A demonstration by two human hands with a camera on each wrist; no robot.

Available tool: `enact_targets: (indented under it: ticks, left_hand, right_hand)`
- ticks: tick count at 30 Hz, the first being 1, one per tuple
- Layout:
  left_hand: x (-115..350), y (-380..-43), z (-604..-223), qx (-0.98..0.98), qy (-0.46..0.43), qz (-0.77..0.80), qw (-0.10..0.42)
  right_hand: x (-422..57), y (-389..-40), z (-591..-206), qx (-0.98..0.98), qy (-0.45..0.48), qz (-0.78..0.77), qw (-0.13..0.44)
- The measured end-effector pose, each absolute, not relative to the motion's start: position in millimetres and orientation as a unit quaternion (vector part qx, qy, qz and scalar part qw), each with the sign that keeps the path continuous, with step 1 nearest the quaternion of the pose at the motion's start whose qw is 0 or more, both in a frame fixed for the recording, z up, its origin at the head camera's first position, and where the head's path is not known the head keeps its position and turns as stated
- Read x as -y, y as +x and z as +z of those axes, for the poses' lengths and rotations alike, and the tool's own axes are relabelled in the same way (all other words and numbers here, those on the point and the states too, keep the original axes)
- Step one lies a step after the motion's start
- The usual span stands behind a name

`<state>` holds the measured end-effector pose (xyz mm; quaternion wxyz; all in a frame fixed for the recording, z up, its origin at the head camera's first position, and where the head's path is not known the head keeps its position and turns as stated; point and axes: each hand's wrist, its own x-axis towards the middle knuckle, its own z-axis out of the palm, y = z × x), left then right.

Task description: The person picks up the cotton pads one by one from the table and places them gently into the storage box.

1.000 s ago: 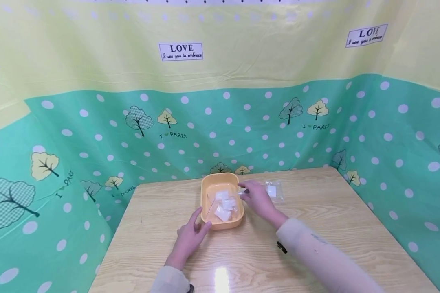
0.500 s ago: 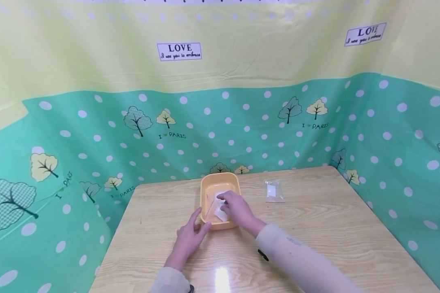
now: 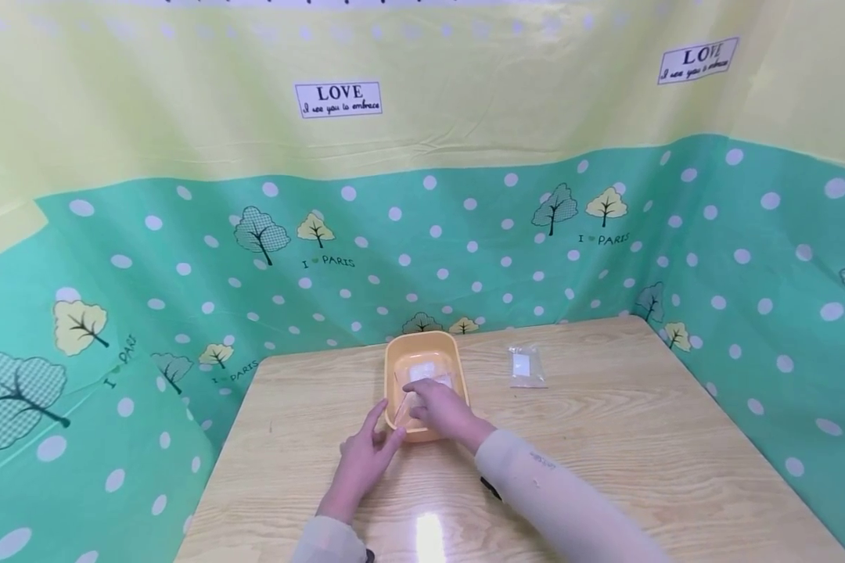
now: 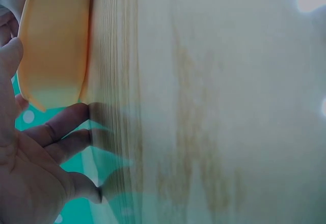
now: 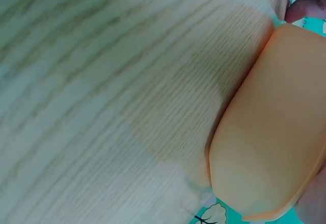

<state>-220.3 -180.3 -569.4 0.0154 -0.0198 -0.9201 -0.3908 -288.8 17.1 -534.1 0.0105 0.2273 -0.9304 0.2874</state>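
A rounded, light-orange plastic basin [image 3: 422, 346] stands on the table near the back. Inside it, small clear bags with white labels [image 3: 422, 371] and a thin reddish strip [image 3: 403, 408] are partly visible. My left hand [image 3: 366, 453] is at the basin's front-left corner, thumb and forefinger spread by the rim. In the left wrist view, its other fingers [image 4: 61, 124] reach toward the tabletop. My right hand [image 3: 445, 408] reaches over the basin's right side, fingertips down among the bags. Whether it pinches one is hidden. The right wrist view mostly shows the basin's outer wall [image 5: 270, 127].
Right of the basin, one clear bag with a white label [image 3: 521, 366] lies flat on the wooden table [image 3: 605, 422]. A green and yellow patterned curtain [image 3: 366, 289] hangs close behind the table and along both sides.
My right hand has moved left from beside the basin, near the bag on the table, into the basin, then slightly toward me. My left hand has stayed by the rim.
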Motion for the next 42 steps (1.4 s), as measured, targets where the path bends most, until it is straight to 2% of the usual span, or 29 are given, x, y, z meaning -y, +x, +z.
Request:
enact_targets:
  ticks: [6, 9, 25, 33, 38, 42]
  left_hand:
    - [180.2, -221.0, -570.5, 0.920, -0.022, -0.390, 0.019]
    - [180.2, -221.0, -571.5, 0.921, -0.024, -0.389, 0.021]
    - [180.5, -220.0, -569.0, 0.920, -0.026, -0.391, 0.018]
    - [179.4, -220.7, -569.0, 0.919, -0.003, -0.394, -0.003]
    - [179.7, -220.7, -568.5, 0.917, 0.005, -0.399, -0.008]
    - [180.6, -221.0, -569.5, 0.917, 0.001, -0.399, -0.006]
  right_hand:
    - [-17.9, -292.1, -534.2, 0.928, 0.238, 0.284, -0.046]
    - [-18.0, -292.2, -534.5, 0.926, 0.236, 0.290, -0.054]
    - [-35.5, -280.8, -523.4, 0.919, 0.235, 0.308, 0.067]
    - [-93.2, -301.3, -505.4, 0.935, 0.135, 0.311, 0.099]
    - [-151.3, -318.2, -512.2, 0.948, 0.070, 0.290, 0.113]
    - [-189.0, -321.4, -523.6, 0.963, 0.026, 0.249, 0.100]
